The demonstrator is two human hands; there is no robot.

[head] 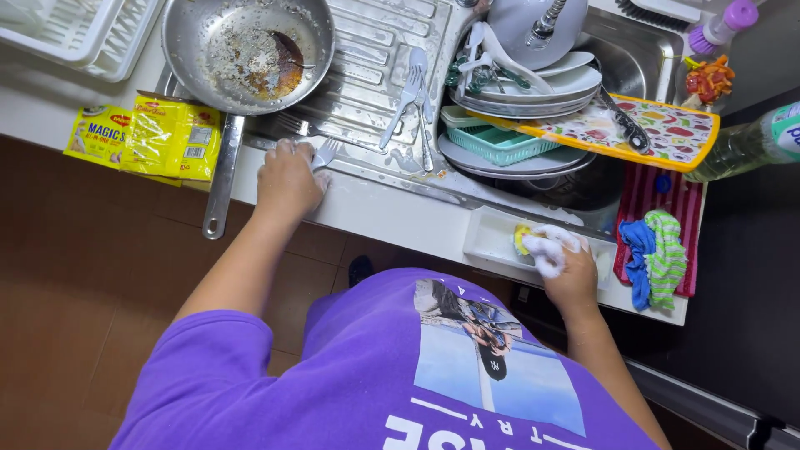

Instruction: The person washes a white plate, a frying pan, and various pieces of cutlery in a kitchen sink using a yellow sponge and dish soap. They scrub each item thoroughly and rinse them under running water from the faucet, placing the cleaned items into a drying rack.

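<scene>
The left hand (287, 177) closes around the handle of a fork (327, 152), whose tines lie on the wet steel drainboard (367, 58) at the counter's front edge. The right hand (571, 271), covered in white foam, clenches a yellow sponge (522, 239) over a small white tray (492, 237); how much of the sponge it grips is hard to tell under the suds. The fork is plain metal, shiny with water. Just beside the left hand a greasy frying pan (247, 52) rests on the drainboard, yellow seasoning packets (146, 135) next to it. More cutlery (414, 92) lies nearby. The sink (642, 62) holds stacked plates (533, 92), a teal basket (497, 143) and a patterned cutting board (642, 129). Below is brown tiled floor (75, 292).
</scene>
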